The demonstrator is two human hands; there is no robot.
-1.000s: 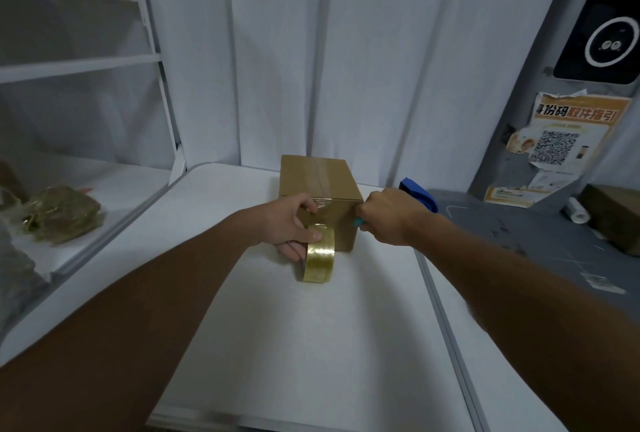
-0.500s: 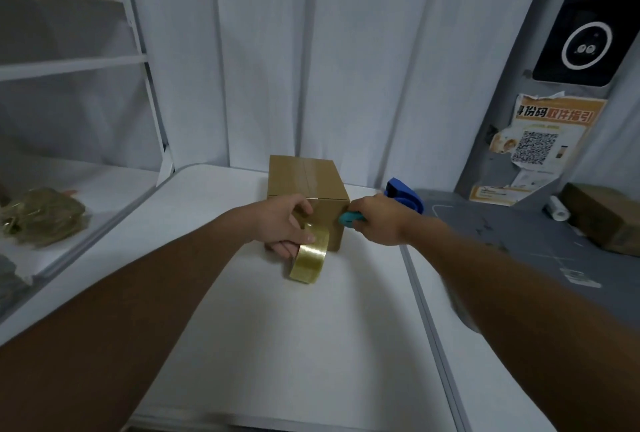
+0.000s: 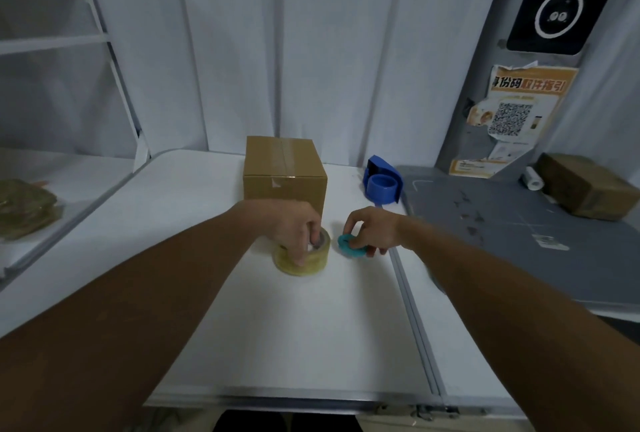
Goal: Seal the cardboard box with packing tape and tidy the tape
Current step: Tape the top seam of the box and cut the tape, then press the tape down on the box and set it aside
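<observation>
Starting at the left edge of the scene, you have a white shelf unit [image 3: 52,44] with a crumpled olive-coloured bundle [image 3: 24,206] lying on its lower board. On the white table [image 3: 277,327], your left hand [image 3: 291,227] reaches down onto the roll of packing tape [image 3: 303,257], which lies flat on the surface; your fingers curl over its rim and into the core, gripping it. Just behind that hand, toward the far edge of the table, stands the cardboard box [image 3: 284,175], upright, a strip of clear tape running across its top seam and a short way down the near face. Your right hand [image 3: 372,229] is just beside the roll, closed on a small teal cutter [image 3: 349,246] that touches the table. Beyond it, near the table's far right corner, sits a blue tape dispenser [image 3: 382,182]. Farther right, on the grey mat [image 3: 519,241], rests another brown box [image 3: 588,186].
</observation>
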